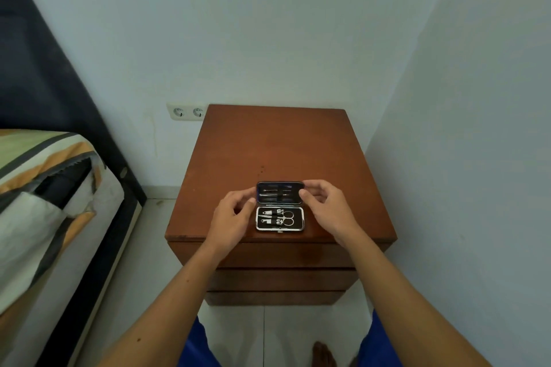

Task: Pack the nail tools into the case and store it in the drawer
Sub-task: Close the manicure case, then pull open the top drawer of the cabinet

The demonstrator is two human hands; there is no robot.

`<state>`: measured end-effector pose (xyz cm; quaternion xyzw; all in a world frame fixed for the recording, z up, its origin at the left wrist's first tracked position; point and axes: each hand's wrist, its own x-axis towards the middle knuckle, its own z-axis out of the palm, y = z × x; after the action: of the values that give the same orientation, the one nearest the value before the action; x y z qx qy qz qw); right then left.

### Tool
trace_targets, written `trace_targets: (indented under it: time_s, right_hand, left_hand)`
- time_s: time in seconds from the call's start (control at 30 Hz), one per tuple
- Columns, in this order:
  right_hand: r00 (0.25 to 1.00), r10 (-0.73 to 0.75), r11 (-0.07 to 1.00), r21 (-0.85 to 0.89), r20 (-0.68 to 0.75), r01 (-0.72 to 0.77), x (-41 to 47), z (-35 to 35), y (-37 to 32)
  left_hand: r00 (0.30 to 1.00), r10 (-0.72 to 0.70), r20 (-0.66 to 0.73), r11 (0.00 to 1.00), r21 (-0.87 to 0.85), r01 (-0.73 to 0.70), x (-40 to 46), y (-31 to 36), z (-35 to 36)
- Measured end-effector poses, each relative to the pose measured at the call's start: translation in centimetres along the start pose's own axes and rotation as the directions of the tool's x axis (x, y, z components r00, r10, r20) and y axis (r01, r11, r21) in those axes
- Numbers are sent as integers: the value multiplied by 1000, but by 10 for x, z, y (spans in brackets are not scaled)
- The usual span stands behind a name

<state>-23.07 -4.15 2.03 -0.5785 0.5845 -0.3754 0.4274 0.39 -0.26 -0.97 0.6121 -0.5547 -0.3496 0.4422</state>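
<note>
A small black nail-tool case (279, 230) with a silver rim lies open near the front edge of a brown wooden nightstand (277, 140). Its lower half holds clippers and small scissors (288, 218). The raised lid (279, 193) holds several thin metal tools. My left hand (234, 213) pinches the lid's left edge with thumb and fingers. At the lid's right edge, my right hand (325, 202) grips it the same way. The drawer fronts (283, 278) below the top are closed.
A bed (44, 202) with a striped cover and dark frame stands to the left. A double wall socket (186, 112) sits behind the nightstand's left corner. Walls close in behind and on the right. My foot (323, 354) rests on the white tiled floor.
</note>
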Motion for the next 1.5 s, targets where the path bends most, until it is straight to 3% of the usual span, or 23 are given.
trace_targets:
  time_s: [0.17,0.3,0.53,0.77,1.13,1.27,1.33,1.4,1.5]
  right_hand:
    - [987,-153,987,-43,50,155,-33,-5,25]
    - [956,-277,941,-175,94,290,-46,-7,38]
    - [938,-342,887,-308,60,343,-44,1,32]
    - [920,-361,846,-362,151,392,-30,7,25]
    - [888,-417,777,-432,192,458,-32,11,34]
    - [914,-370,818,-408,165,405,-42,4,36]
    - [926,-360,823,-429,113,372,-51,-9,43]
    - [928,-371,800,-515,-20,309,-60,-27,57]
    - [927,-224,841,-540,-300,29,-75,-53,80]
  left_hand:
    - [997,74,-34,992,105,-70,-33,-8,7]
    - [987,159,-33,961,234,-147,-47,-13,12]
    - [971,237,-12,896,390,-213,-42,-9,10]
    - [931,340,135,830,423,-364,-24,-4,5]
    - [920,363,146,830,399,-391,-22,-13,3]
    - [921,352,166,823,414,-389,-30,-11,-7]
    - [931,355,89,799,488,-351,-37,-19,-25]
    - [931,362,-40,751,604,-266,-46,-36,-47]
    - [949,238,-208,765,642,-51,-62,-64,-70]
